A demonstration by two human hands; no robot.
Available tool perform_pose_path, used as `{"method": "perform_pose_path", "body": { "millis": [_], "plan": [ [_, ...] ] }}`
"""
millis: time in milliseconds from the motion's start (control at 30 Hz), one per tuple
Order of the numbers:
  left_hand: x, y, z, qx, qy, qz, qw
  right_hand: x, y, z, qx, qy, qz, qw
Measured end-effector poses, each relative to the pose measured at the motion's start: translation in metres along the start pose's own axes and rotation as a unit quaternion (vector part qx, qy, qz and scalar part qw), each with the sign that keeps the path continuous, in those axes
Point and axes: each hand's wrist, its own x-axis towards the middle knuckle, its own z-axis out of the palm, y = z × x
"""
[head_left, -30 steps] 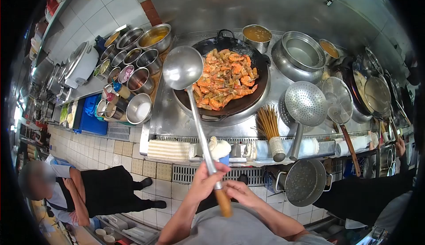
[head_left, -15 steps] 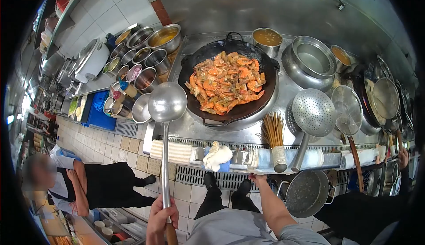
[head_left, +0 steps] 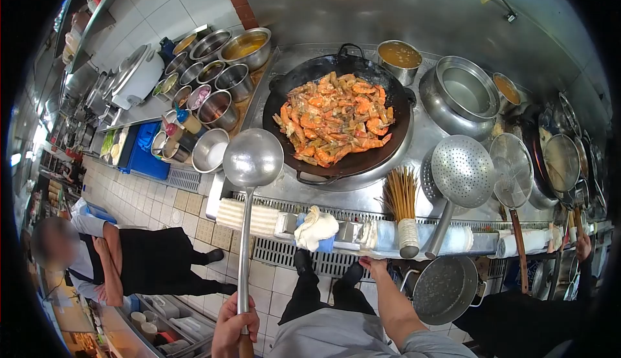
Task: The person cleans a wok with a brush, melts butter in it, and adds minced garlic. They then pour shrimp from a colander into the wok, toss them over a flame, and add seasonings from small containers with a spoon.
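Note:
My left hand (head_left: pixel 234 327) is closed around the lower handle of a long steel ladle (head_left: pixel 253 157). The ladle's bowl is raised near the left rim of a black wok (head_left: pixel 303 175), in front of the stove. Orange cooked shrimp (head_left: pixel 336 119) are heaped in the wok. At the stove's front edge, below the cloths, is my right hand (head_left: pixel 373 265). Its fingers are curled against the edge, and what they hold is hidden. Nearby, a bamboo wok brush (head_left: pixel 402 206) and a perforated skimmer (head_left: pixel 462 172) lean on the front rail. A folded white cloth (head_left: pixel 315 228) lies there too.
Left of the wok stand several steel seasoning pots (head_left: pixel 234 83) and a bowl with white contents (head_left: pixel 210 151). A sauce pot (head_left: pixel 399 59) and a large steel pot (head_left: pixel 456 96) stand behind right. One person (head_left: pixel 152 261) stands left with folded arms; another person's hand (head_left: pixel 583 248) is far right.
The view has shifted slightly. My left hand's ladle sits a little lower relative to the wok, showing more of the bowl with white contents. My right hand stays at the stove edge.

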Motion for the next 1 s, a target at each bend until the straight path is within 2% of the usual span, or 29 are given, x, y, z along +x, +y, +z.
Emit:
{"method": "perform_pose_path", "body": {
  "millis": [267,333,467,867,1000],
  "plan": [
    [-0.005,-0.002,-0.001,-0.002,0.013,-0.005,1.000,-0.006,-0.006,0.009,0.004,0.026,0.020,0.999],
    [-0.005,-0.001,-0.002,-0.020,0.017,-0.011,1.000,-0.002,-0.001,0.006,0.002,0.006,-0.008,1.000],
    [-0.005,0.001,-0.009,-0.024,0.015,-0.003,1.000,0.008,0.008,0.003,0.012,0.033,-0.009,0.999],
    [-0.010,0.016,-0.059,-0.055,0.009,-0.017,0.998,-0.011,-0.001,0.019,-0.010,0.018,-0.011,1.000],
    [-0.012,0.021,-0.091,-0.049,0.014,-0.045,0.998,-0.005,0.005,0.026,-0.024,0.111,-0.006,0.994]
  ]
}}
